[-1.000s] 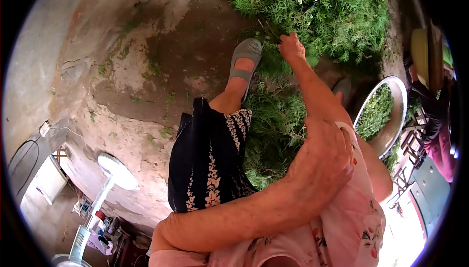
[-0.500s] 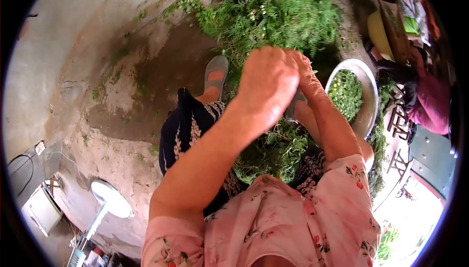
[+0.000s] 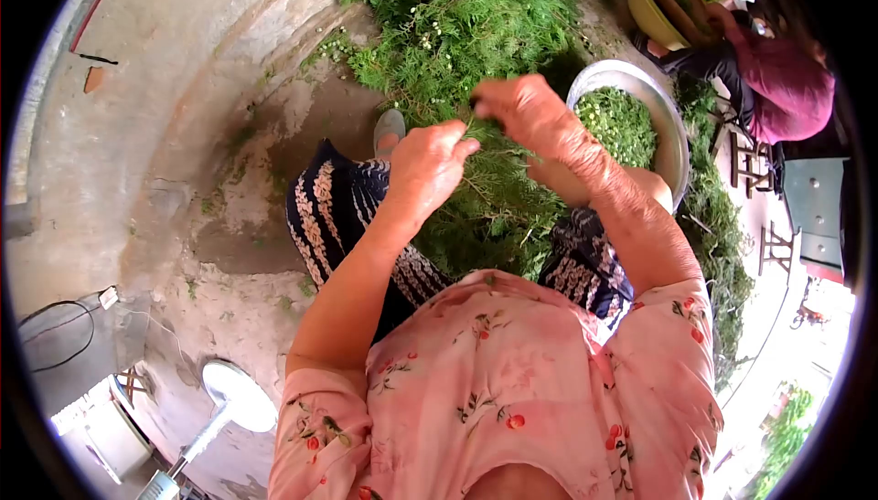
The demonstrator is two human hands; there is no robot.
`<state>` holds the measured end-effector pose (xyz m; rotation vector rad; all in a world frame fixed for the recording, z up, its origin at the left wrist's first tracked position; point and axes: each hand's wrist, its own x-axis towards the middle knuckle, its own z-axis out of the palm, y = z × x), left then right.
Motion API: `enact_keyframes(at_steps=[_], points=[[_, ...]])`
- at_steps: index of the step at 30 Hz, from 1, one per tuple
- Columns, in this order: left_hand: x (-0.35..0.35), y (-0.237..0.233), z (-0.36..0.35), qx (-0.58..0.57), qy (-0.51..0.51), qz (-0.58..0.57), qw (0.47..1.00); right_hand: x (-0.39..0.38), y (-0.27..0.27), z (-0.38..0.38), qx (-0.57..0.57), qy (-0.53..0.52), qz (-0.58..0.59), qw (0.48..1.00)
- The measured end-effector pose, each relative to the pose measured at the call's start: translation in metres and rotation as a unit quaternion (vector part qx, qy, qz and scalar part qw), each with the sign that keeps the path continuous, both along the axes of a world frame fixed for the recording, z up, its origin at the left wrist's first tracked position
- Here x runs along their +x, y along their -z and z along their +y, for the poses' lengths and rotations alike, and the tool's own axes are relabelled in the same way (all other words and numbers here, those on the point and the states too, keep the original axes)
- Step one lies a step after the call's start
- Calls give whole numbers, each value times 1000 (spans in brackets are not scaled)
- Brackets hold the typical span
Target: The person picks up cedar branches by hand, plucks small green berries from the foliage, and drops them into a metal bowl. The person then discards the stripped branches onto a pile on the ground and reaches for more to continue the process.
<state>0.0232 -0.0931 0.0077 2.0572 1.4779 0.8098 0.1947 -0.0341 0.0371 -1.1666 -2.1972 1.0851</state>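
My left hand (image 3: 428, 169) is closed around a green feathery sprig (image 3: 473, 123), whose thin stem shows near the thumb. Close by on the right, my right hand (image 3: 529, 116) is raised with its fingers curled together. A dark patch shows at its fingertips; what they pinch, if anything, I cannot make out. Beyond both hands lies a big heap of leafy green branches (image 3: 457, 25) dotted with small pale berries. More feathery greenery (image 3: 494, 207) covers my lap between the knees.
A round metal basin (image 3: 675, 134) with small green pieces (image 3: 615, 125) stands by my right knee. Cut branches (image 3: 709, 226) lie along the floor beside it. Another person in a purple top (image 3: 786, 89) sits at the far right near a yellow basin (image 3: 651, 17). A white fan-like lamp (image 3: 240, 395) stands lower left.
My hands were close together and partly overlapping; now they are apart, the left lower and the right beside the basin. The view has shifted, bringing the other person further into sight.
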Motion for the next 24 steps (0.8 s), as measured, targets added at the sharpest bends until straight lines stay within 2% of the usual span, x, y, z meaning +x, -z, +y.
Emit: enact_keyframes(at_steps=[1,3,4,5,6,9,11,13,15,17,18,19,21,23,24], points=[[-5,3,-6,11,3,-15,1000,-1,-3,-7,-103,100,127,981],[-16,6,-18,-110,-9,-154,982,14,-32,-14,-145,245,207,936],[-13,1,-26,-108,-7,-151,983,22,-33,-20,-141,282,317,894],[-8,-6,-36,-158,-67,-283,944,31,-32,-26,-136,313,422,840],[-4,-15,-45,-203,-124,-409,881,38,-30,-33,-146,318,509,786],[2,-24,-61,-221,-115,-445,860,63,-6,-60,-178,303,574,740],[4,-21,-67,-236,-117,-453,852,70,16,-76,-233,341,573,708],[6,-17,-74,-193,-101,-466,858,68,17,-93,-287,377,456,753],[10,-18,-83,-201,-96,-464,858,48,19,-104,-320,421,472,706],[14,-19,-90,-192,-105,-438,872,32,26,-112,-295,471,393,733],[16,-15,-92,-182,-91,-437,876,38,45,-111,-314,397,398,765],[14,-8,-93,-183,-89,-437,876,50,119,-91,-225,259,419,841],[9,5,-95,-63,-36,-292,954,42,86,-102,-224,281,424,831],[16,1,-99,-59,-41,-284,956,27,36,-118,-227,321,436,809],[19,-1,-101,-27,-47,-240,969,25,28,-122,-231,342,441,797]])
